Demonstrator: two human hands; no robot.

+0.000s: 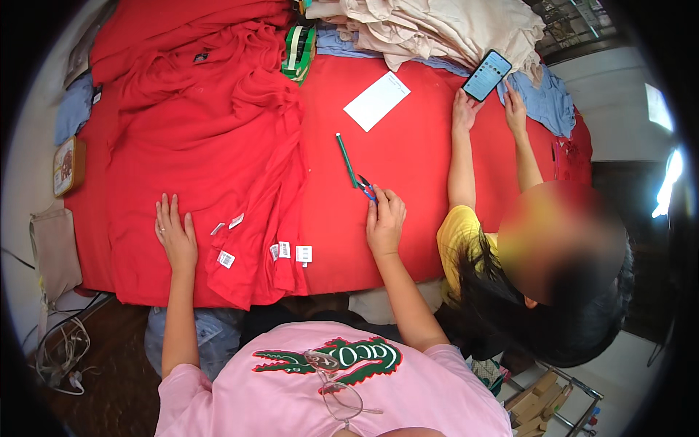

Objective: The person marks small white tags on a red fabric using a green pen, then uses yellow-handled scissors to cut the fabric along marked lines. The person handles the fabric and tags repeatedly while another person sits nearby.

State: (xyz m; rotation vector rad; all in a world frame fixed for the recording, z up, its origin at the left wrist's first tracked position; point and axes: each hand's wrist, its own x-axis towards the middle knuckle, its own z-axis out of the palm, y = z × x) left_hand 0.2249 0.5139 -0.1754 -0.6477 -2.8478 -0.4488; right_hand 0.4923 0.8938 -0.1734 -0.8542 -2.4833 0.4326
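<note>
My left hand (176,237) lies flat, fingers spread, on a red garment (200,138) spread over the left half of the red-covered table. White tags (226,259) with barcodes hang from several layered garment edges near the front. In my right hand (386,224) is a pair of thread snips (366,187) with blue handles and dark blades, gripped between thumb and fingers over the bare red cloth. The tips point away from me, close beside the end of a green pen (345,156) lying on the cloth.
Beyond the pen lies a white paper slip (377,100). A green tape dispenser (297,57) stands by the red garments. Cream garments (437,29) are piled at the back over blue ones (542,102). At right, a person in a yellow sleeve (460,233) holds a phone (487,75).
</note>
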